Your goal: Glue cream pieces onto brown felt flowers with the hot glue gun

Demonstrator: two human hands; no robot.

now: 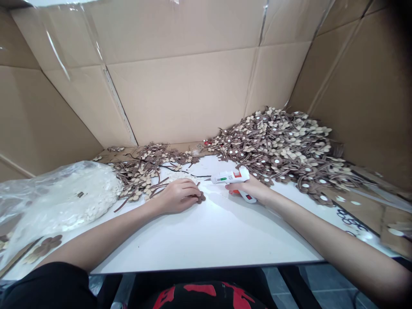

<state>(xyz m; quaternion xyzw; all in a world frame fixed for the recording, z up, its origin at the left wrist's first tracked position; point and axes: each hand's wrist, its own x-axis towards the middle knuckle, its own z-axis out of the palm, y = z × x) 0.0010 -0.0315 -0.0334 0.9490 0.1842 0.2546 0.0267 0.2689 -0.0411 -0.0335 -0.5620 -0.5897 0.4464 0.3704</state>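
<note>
My right hand (250, 187) grips a white glue gun (232, 177) with an orange trigger, its nozzle pointing left over the white table (206, 231). My left hand (179, 195) rests on the table with fingers curled, pressing on a small brown flower-shaped piece (201, 198) just left of the nozzle. The two hands lie close together near the table's middle.
A large heap of brown and cream flower pieces with stems (283, 146) fills the back right. A smaller pile (144, 169) lies at back left. A clear plastic bag of small white pieces (64, 197) sits at left. Cardboard walls (193, 86) surround the table.
</note>
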